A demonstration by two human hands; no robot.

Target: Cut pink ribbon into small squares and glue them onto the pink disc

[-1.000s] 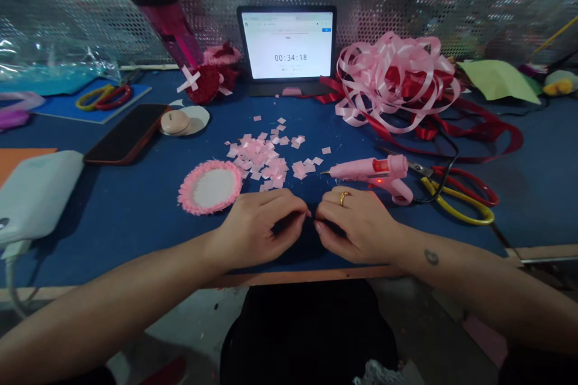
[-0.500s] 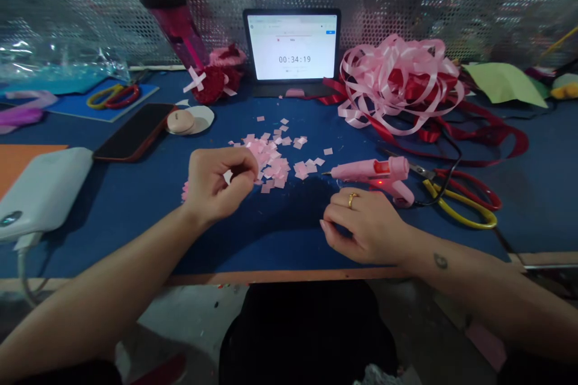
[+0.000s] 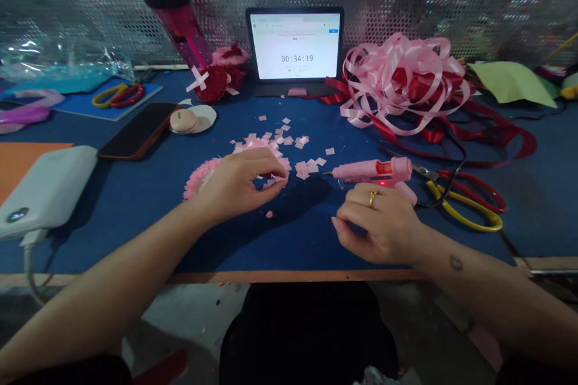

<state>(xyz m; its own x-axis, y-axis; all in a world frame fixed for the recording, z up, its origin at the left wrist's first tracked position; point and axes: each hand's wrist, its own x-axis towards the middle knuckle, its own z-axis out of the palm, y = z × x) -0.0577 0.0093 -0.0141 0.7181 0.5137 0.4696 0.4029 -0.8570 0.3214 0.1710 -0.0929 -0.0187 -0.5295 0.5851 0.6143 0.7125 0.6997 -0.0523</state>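
My left hand (image 3: 241,183) reaches over a pile of small pink ribbon squares (image 3: 268,143), its thumb and fingertips pinched together at the pile's near right side. Whatever lies between those fingertips is too small to make out. Partly hidden behind this hand is a round piece edged with pink ruffles (image 3: 198,177), pale in its middle. A tiny folded pink piece (image 3: 270,214) lies on the blue tabletop below the hand. My right hand (image 3: 379,222) has its fingers curled in, and their inside is hidden. Just behind it rests a pink glue gun (image 3: 368,169), red light on, nozzle pointing left.
Red-and-yellow scissors (image 3: 472,198) and a black cord lie at right, below tangled pink and red ribbon (image 3: 401,81). A tablet (image 3: 295,45) showing a timer stands at the back. On the left are a phone (image 3: 138,131), a power bank (image 3: 49,189) and smaller scissors (image 3: 118,96).
My left hand has moved right over the pink squares, uncovering more of the ruffled piece. The tiny folded piece now shows on the table. My right hand has shifted slightly right.
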